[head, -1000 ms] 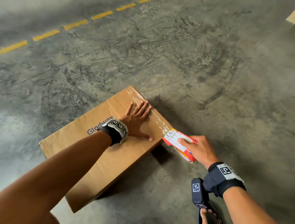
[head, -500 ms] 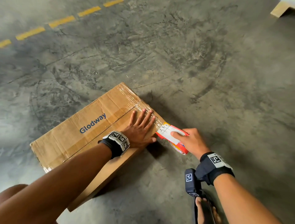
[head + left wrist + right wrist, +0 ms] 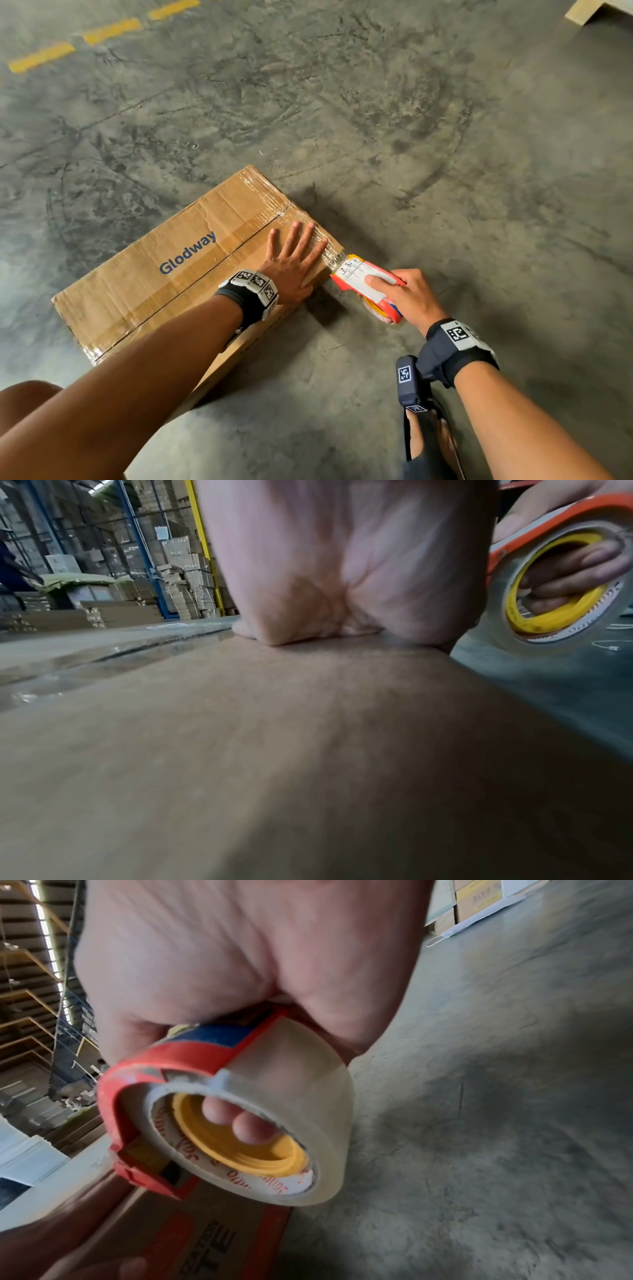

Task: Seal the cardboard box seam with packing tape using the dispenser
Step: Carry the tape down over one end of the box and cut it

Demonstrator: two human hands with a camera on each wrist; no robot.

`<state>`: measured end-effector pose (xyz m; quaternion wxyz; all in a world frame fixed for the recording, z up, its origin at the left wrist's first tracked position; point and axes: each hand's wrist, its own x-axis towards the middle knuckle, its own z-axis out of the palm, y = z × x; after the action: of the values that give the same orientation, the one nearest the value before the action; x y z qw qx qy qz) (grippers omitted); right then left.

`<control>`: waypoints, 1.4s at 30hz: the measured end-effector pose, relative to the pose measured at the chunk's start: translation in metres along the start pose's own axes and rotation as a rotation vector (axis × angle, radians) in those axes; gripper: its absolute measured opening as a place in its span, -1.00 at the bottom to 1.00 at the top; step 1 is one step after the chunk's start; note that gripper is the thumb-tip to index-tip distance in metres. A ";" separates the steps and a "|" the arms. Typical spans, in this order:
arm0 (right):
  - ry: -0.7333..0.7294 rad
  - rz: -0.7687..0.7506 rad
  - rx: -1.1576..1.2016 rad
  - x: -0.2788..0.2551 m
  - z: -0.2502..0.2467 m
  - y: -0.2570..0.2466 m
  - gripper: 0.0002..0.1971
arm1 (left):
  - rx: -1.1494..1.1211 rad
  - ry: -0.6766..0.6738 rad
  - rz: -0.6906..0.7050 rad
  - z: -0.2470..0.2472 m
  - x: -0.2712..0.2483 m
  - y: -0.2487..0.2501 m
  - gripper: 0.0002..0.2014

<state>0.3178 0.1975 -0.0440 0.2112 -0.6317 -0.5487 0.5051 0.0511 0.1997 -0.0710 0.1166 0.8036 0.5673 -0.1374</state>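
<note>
Cardboard box (image 3: 178,274) sat on floor; left hand (image 3: 291,263) pressed flat, fingers spread, on tape at its right end; right hand (image 3: 407,298) clamped the dispenser (image 3: 363,281) just past the edge, tape stretched. Likely next: tear off

Mottled grey concrete floor (image 3: 411,120) with dashed yellow line (image 3: 41,61); stacked cartons (image 3: 185,561) behind blue racking posts (image 3: 143,547).
</note>
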 end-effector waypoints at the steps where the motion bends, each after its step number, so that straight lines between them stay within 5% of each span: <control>1: 0.008 0.003 -0.010 0.000 0.000 0.001 -0.72 | -0.005 -0.003 0.001 -0.001 0.000 0.000 -0.12; 22: 0.030 0.056 -0.063 -0.019 -0.016 -0.005 -0.51 | -0.019 -0.003 -0.007 0.006 0.003 -0.001 -0.04; 42: 0.034 0.238 -0.512 0.027 0.037 -0.064 -0.52 | -0.038 0.021 -0.005 0.009 0.006 -0.001 -0.06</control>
<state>0.2523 0.2309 -0.0172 -0.0068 -0.7329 -0.5770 0.3604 0.0513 0.2026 -0.0820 0.1256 0.8013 0.5728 -0.1185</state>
